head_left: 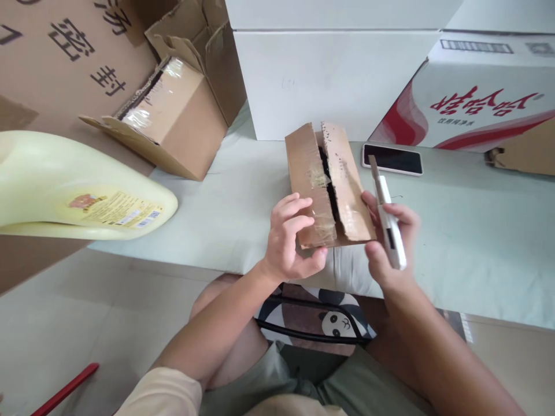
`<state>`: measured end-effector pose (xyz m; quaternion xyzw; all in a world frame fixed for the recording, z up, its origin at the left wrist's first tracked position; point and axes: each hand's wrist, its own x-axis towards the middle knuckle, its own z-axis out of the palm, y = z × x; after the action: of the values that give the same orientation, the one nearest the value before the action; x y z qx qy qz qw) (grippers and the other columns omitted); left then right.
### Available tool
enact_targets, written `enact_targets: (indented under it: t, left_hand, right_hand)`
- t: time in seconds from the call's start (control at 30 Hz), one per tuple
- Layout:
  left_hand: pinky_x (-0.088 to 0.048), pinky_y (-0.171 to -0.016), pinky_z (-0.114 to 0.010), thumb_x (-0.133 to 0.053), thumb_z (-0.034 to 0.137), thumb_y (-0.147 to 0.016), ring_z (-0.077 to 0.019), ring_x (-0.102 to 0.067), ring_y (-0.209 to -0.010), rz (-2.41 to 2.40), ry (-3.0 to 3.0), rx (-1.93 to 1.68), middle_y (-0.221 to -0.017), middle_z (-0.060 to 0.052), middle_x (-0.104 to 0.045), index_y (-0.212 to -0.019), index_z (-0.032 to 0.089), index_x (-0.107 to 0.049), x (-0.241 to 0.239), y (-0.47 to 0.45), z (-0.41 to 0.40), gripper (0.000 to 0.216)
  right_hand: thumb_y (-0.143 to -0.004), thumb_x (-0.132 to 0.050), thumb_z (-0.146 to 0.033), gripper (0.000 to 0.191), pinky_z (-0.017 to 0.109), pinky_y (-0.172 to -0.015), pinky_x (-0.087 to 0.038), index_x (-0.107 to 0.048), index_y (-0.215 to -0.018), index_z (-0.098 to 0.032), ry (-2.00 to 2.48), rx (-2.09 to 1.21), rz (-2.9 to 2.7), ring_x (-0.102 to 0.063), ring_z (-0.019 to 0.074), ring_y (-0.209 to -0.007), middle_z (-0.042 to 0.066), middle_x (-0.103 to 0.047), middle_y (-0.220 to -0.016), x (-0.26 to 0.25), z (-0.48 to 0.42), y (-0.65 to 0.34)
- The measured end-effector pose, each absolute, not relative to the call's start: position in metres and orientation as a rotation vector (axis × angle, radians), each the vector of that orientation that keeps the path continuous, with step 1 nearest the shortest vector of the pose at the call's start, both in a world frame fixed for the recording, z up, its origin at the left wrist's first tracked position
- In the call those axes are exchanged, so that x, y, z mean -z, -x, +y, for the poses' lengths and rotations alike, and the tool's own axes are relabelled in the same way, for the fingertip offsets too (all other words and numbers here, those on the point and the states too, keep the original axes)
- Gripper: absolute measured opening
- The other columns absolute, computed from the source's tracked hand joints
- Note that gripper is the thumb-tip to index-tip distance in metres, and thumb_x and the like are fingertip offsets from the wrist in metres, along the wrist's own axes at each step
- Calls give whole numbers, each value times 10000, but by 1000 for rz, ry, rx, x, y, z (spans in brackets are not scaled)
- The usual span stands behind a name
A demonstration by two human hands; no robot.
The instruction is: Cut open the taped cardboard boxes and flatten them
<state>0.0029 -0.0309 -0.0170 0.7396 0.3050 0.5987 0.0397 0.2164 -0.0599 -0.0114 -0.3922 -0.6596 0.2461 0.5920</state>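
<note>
A small brown cardboard box (304,159) sits at the middle of the cloth-covered surface. Its two top flaps have ragged edges and bits of clear tape, with a dark gap between them. My left hand (286,240) grips the near left corner, fingers on the flap and thumb at the front edge. In my right hand (392,248) is a white utility knife (393,242), its blade out and pointing away from me. Fingers of that hand also reach the box's right side.
Behind the box stand white cartons (342,81) and a red-and-white carton (477,104). A phone (396,160) lies right of the box. To the left are a taped cardboard box (173,115) and a pale yellow bottle-shaped object (65,185). Below is a panda-print seat (299,318).
</note>
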Motion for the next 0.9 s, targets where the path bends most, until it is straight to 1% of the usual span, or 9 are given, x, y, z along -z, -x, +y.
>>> enact_targets:
  t: [0.07,0.13,0.27,0.37,0.5,0.6,0.7,0.8,0.9]
  left_hand:
    - [-550,-1165,-623,-647,501,-954,-331,-631,-1344,939,-2236,-1802,-1400,-163,-617,-1364,256,-471,19,-5,-32,509]
    - [-524,-1189,-640,-642,532,-970,-356,-576,-1441,968,-2150,-1726,-1492,-181,-555,-1424,271,-430,22,-5,-34,565]
    - [-580,-1114,-553,-610,608,-1011,-364,-550,-1484,1029,-1936,-1624,-1592,-199,-474,-1498,290,-392,28,1,-33,621]
    - [-599,-1088,-489,-626,636,-1013,-337,-588,-1443,1024,-1942,-1621,-1555,-178,-520,-1509,283,-439,28,8,-29,637]
    - [-593,-1134,-491,-583,609,-1047,-307,-634,-1398,1025,-2035,-1606,-1504,-143,-570,-1474,293,-509,24,14,-28,536]
    - [-611,-1107,-483,-577,635,-1039,-316,-634,-1403,1030,-2009,-1602,-1508,-141,-575,-1473,299,-525,25,13,-28,551]
    - [-599,-1121,-488,-565,641,-1040,-329,-621,-1429,1037,-1852,-1658,-1513,-129,-589,-1472,323,-546,32,12,-24,536]
    - [-600,-1110,-472,-615,660,-1005,-324,-660,-1391,1083,-1594,-1711,-1480,-104,-644,-1446,336,-576,39,16,-15,549]
    - [-611,-1081,-436,-682,678,-940,-310,-719,-1304,1106,-1257,-1726,-1368,-86,-730,-1350,292,-645,39,25,-3,564]
  right_hand:
    - [-960,-782,-446,587,537,-1168,-592,-486,-1457,-343,910,-600,-1583,-662,310,-1451,136,-671,-1532,13,-63,-216]
    - [-948,-798,-406,610,544,-1179,-576,-474,-1461,-339,946,-585,-1583,-658,313,-1451,144,-652,-1556,14,-65,-217]
    - [-920,-825,-395,633,579,-1196,-550,-482,-1449,-345,982,-557,-1594,-654,318,-1446,132,-674,-1516,15,-63,-216]
    - [-915,-827,-378,618,609,-1220,-533,-495,-1435,-352,955,-528,-1620,-654,320,-1444,122,-681,-1503,14,-61,-214]
    - [-914,-828,-369,637,601,-1217,-546,-486,-1451,-354,935,-567,-1630,-637,328,-1472,124,-663,-1534,15,-60,-215]
    - [-943,-788,-437,579,597,-1186,-572,-489,-1432,-354,933,-606,-1597,-652,334,-1457,128,-678,-1516,18,-59,-216]
    - [-977,-726,-509,522,572,-1107,-626,-487,-1415,-354,949,-570,-1525,-687,321,-1415,115,-706,-1473,21,-57,-216]
    - [-974,-739,-470,502,527,-1037,-656,-497,-1400,-361,1005,-514,-1443,-733,293,-1343,91,-710,-1453,23,-54,-217]
    - [-970,-755,-412,441,456,-974,-661,-536,-1348,-347,1072,-470,-1342,-782,251,-1225,69,-738,-1364,24,-50,-220]
